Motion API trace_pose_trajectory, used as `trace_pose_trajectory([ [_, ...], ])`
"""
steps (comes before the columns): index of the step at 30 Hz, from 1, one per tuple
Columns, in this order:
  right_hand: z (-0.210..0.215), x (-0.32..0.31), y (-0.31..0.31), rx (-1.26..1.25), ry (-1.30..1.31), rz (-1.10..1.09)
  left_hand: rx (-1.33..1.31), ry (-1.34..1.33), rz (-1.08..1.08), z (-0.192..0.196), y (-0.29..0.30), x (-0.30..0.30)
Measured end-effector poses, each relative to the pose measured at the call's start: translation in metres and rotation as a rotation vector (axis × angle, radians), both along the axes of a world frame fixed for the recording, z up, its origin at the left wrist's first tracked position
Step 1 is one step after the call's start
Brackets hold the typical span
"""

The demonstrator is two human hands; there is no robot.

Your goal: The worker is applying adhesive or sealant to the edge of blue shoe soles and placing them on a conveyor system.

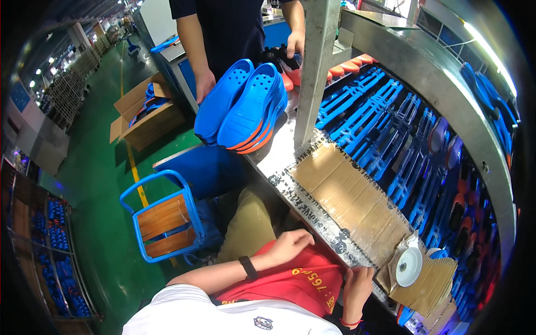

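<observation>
My left hand (289, 246), with a dark band on its wrist, rests over my red apron (304, 279), its fingers curled in and nothing visible in them. By the near edge of the metal bench (304, 202) my right hand (358, 286) is bent with closed fingers. Their tips are hidden, so what they hold, if anything, cannot be made out. Further along stands a stack of blue shoe soles (243, 114) with orange layers below, apart from both hands. A flat cardboard sheet (352, 192) lies on the bench, and near my right hand is a white round dish (409, 267).
Across the bench, a co-worker's hand (205, 85) is beside the soles; the other (296, 43) touches a black item. Blue shoe parts (391, 128) fill the line to the right. At left are a blue-framed stool (167, 218) and an open carton (151, 125).
</observation>
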State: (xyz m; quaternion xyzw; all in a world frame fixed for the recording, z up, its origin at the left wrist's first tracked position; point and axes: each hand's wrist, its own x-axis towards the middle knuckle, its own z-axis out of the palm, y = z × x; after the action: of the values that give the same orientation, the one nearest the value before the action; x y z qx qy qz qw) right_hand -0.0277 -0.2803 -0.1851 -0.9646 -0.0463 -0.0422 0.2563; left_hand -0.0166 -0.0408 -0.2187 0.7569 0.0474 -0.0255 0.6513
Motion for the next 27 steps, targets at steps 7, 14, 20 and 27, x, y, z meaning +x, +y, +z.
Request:
trace_pose_trajectory([
  [7,-0.002,-0.001,-0.002,-0.030,-0.024,0.020,-0.401,-0.291,0.927,-0.013,0.109,0.044],
  [14,0.001,-0.003,0.000,0.016,-0.004,-0.008,-0.763,-0.049,0.775,0.027,0.230,0.091],
  [20,-0.001,-0.005,-0.002,-0.028,-0.052,0.002,-0.732,0.149,0.618,0.036,0.245,0.109],
  [27,0.002,-0.010,-0.003,-0.034,-0.054,0.001,-0.868,0.042,0.506,0.033,0.228,0.107],
])
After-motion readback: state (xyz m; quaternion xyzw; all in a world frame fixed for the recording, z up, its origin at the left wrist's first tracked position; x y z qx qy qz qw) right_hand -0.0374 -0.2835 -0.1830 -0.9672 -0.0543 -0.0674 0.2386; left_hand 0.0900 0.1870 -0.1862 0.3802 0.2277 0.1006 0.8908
